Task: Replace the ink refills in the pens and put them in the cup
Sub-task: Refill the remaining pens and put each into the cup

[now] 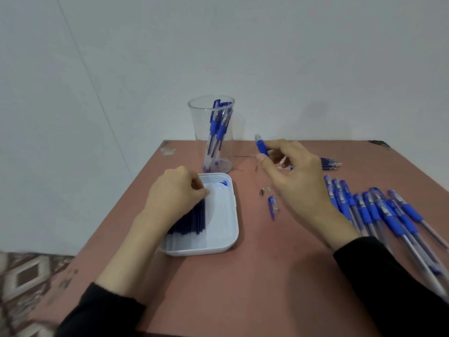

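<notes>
While your left hand (175, 193) is gripping with curled fingers the dark blue ink refills (192, 220) in the white plastic tray (234, 234), your right hand (296, 178) is pinching a blue-gripped clear pen barrel (262, 146) near the clear plastic cup (196, 132).

No text, label, brand or number is showing clearly enough to read. Any print on the pens (386, 215) lying on the worktop (243, 276) is blurring out, and the cup (194, 122) is showing no legible marking.
</notes>
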The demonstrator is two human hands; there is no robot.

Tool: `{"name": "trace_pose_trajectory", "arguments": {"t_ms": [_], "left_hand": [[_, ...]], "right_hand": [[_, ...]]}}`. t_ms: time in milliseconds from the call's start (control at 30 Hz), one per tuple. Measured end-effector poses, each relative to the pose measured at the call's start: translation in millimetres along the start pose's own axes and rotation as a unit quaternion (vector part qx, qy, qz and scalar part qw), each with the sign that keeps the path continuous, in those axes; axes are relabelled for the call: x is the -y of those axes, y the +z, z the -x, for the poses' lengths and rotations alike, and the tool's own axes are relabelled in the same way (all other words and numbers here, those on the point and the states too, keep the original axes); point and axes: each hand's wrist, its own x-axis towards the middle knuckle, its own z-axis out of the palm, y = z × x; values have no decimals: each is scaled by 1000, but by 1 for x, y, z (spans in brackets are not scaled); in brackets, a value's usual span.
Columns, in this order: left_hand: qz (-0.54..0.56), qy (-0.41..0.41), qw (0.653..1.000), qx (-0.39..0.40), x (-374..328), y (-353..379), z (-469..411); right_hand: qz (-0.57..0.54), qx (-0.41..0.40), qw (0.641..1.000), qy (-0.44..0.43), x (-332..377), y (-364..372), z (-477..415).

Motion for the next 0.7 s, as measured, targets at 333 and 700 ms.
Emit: {"name": "trace_pose_trajectory", "arguments": {"t_ms": [333, 700], "left_hand": [[-90, -21, 996, 18, -11, 3, 1], [-57, -50, 996, 39, -8, 11, -6]], "right_hand": [[31, 29, 999, -22, 1, -1, 4], [39, 38, 998, -30, 3, 1, 5]]}}
